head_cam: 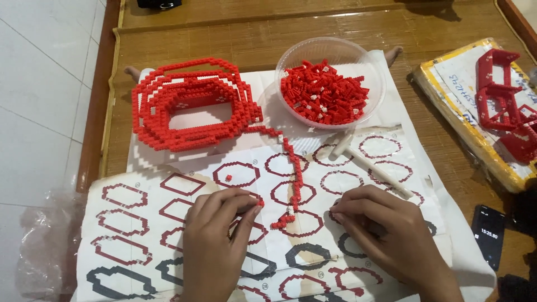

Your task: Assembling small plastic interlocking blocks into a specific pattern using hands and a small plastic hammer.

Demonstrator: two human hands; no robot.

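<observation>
Left hand [215, 246] pinching a small red brick [259, 204]; right hand [386, 235], fingers pressed flat on instruction sheet [184, 223], grips nothing; brick bowl [330, 84] at twelve o'clock.

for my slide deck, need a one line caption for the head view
Left hand pinches a tiny red brick beside a red brick chain on a pattern sheet.

You are looking down at a woven bamboo mat [268, 33] with dark wooden edging, spread over a white tiled floor [39, 100] — pale grout lines cross it at your left. Light is soft and even — shadows stay faint.
</observation>
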